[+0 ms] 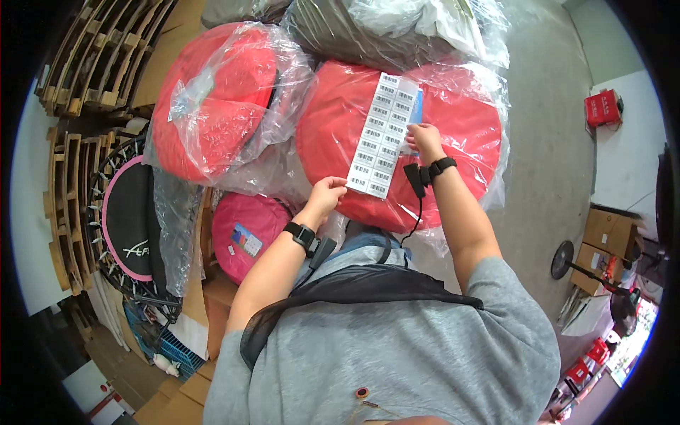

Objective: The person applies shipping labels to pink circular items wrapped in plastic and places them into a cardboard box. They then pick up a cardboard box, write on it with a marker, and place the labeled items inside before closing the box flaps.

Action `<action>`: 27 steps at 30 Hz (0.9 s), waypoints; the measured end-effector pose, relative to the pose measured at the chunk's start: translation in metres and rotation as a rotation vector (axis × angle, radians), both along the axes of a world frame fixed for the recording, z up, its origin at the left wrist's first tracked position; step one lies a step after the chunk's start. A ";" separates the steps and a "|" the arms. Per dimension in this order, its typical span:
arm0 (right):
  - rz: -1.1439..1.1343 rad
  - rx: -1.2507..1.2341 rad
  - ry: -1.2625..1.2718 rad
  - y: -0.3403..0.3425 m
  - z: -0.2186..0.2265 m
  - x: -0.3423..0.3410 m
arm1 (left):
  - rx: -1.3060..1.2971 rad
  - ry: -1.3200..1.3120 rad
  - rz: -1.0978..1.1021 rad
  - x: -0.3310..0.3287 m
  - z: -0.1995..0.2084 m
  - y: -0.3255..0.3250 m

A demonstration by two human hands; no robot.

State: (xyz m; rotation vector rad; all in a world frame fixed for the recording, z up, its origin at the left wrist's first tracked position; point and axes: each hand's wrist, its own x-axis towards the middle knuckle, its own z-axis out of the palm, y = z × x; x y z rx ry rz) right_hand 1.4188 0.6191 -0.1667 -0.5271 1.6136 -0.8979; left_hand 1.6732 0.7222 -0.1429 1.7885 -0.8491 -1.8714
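Lying between the two hands, a white label sheet (379, 138) with two columns of barcodes slants over a red round bundle (329, 113) in clear plastic wrap (494, 193). The left hand (326, 198) is closed in a pinch, thumb and fingertip meeting on the sheet's near-left corner. The right hand (428, 144) has its fingers curled nearly together at the sheet's right edge, higher up; whether the tips grip the sheet itself or the blue card (417, 106) just behind it cannot be told. The sheet spans the space between the two grips, and its far end runs beyond the right fingertips. In assessment, it is light and thin, limp across its length, liable to crease or curl, and possibly tacky if adhesive-backed. Sound holding points are the outer margins and corners, pinched lightly and clear of the printing; one hand alone would let the far end droop. The wrap beneath is judged slippery and the bundle soft, giving poor backing to firm pressure. Left of the left grip sits a pink round bag (263, 218); beyond that grip, farther from the body, rests a second red bundle (244, 64), also wrapped.
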 end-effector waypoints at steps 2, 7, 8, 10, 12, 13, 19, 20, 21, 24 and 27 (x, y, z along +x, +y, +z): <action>0.068 -0.065 0.251 -0.022 -0.013 0.001 | -0.118 -0.179 -0.045 0.000 -0.003 0.005; 0.076 -0.128 0.513 -0.057 -0.036 -0.005 | -0.171 -0.220 -0.083 -0.001 0.001 0.003; 0.052 -0.077 0.491 -0.060 -0.036 -0.001 | -0.189 -0.229 -0.073 0.004 -0.001 0.004; 0.087 -0.080 0.457 -0.062 -0.034 0.001 | -0.227 -0.245 -0.061 0.015 -0.005 0.006; 0.137 -0.087 0.446 -0.062 -0.034 0.002 | -0.229 -0.254 -0.033 0.020 0.008 0.002; 0.119 -0.149 0.389 -0.062 -0.034 0.002 | -0.231 -0.257 -0.022 0.021 0.012 -0.002; 0.159 -0.451 -0.179 -0.025 0.028 0.040 | -0.930 -0.514 -0.079 0.007 0.052 -0.028; 0.209 -0.419 -0.242 -0.017 0.038 0.046 | -1.065 -0.561 -0.119 0.002 0.060 -0.036; 0.229 -0.416 -0.279 -0.009 0.048 0.051 | -1.201 -0.607 -0.164 -0.005 0.068 -0.043; 0.327 -0.412 -0.269 0.011 0.066 0.061 | -1.347 -0.603 -0.190 -0.027 0.106 -0.055; 0.364 -0.510 -0.238 0.027 0.090 0.072 | -1.426 -0.676 -0.231 -0.035 0.116 -0.061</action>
